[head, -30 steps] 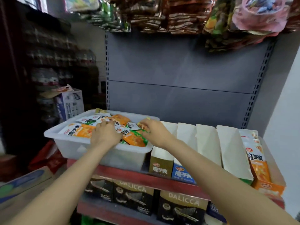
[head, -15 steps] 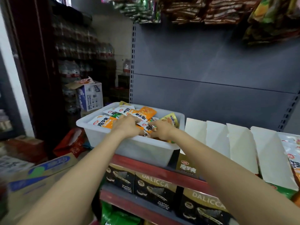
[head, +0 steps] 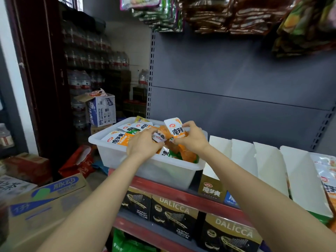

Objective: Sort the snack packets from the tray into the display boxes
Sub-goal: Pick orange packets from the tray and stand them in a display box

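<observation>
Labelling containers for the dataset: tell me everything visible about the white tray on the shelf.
The tray is a rectangular tub of whitish, translucent-looking plastic with a rolled rim. It sits upright on the red-edged shelf, left of the display boxes. Orange, white and green snack packets fill it. Both hands reach into it: left hand, right hand.

You had a translucent, smooth plastic tray on the shelf. The snack packets in it were glossy film, printed orange and white. The packet your right hand held looked equally shiny. The display boxes were matt white card inside, printed outside. The back panel was matt grey painted metal. The carton at left was dull brown cardboard.
</observation>
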A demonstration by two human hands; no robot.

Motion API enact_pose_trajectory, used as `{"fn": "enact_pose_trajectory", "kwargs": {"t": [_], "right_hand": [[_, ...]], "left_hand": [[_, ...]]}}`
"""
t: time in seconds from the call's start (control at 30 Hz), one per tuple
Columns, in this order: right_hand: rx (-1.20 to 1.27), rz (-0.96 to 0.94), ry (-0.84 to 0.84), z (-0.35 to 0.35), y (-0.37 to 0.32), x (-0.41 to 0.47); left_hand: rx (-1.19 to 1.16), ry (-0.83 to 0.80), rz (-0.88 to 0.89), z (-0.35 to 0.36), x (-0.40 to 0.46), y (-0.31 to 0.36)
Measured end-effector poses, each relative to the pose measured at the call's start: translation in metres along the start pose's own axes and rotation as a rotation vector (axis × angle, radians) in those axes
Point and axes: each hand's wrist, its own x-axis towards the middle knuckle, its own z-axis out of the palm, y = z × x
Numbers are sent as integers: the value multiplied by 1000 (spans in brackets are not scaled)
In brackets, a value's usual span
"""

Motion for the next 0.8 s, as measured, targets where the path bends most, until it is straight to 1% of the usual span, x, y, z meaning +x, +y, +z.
{"fn": "enact_pose_trajectory", "kwargs": {"t": [0.03, 0.07, 0.13, 0.17, 0.23, 0.3, 0.37, 0.47, 0.57, 0.73, 0.8], "right_hand": [[36, -10, 33, -4, -2, -1], [64, -23, 55, -8, -3, -3], [84, -58, 75, -16, -6, -6], [68, -82, 82, -20, -8, -9], [30, -133, 85, -28, -9, -17], [74, -163, 63, -40, -7, -27], [180, -178, 53, -58, -2, -38], [341, -180, 124, -98, 15, -54], [397, -146, 161, -141, 37, -71], [391, -58, 268, -211, 93, -102], [390, -27, 345, -237, 117, -114]], "left_hand": [[-57, 11, 8, 1, 0, 0], [-179, 9, 21, 2, 1, 1], [-544, -7, 48, -2, 0, 10], [-686, -16, 53, -4, -2, 18], [-852, -52, 77, -9, -7, 37], [-904, -76, 91, -9, -13, 57], [-944, -48, 80, -6, -16, 75], [-983, -11, 96, -3, -22, 108], [-1034, -106, 186, 7, -31, 151], [-982, -268, 274, 51, -45, 230], [-956, -321, 295, 74, -49, 259]]}}
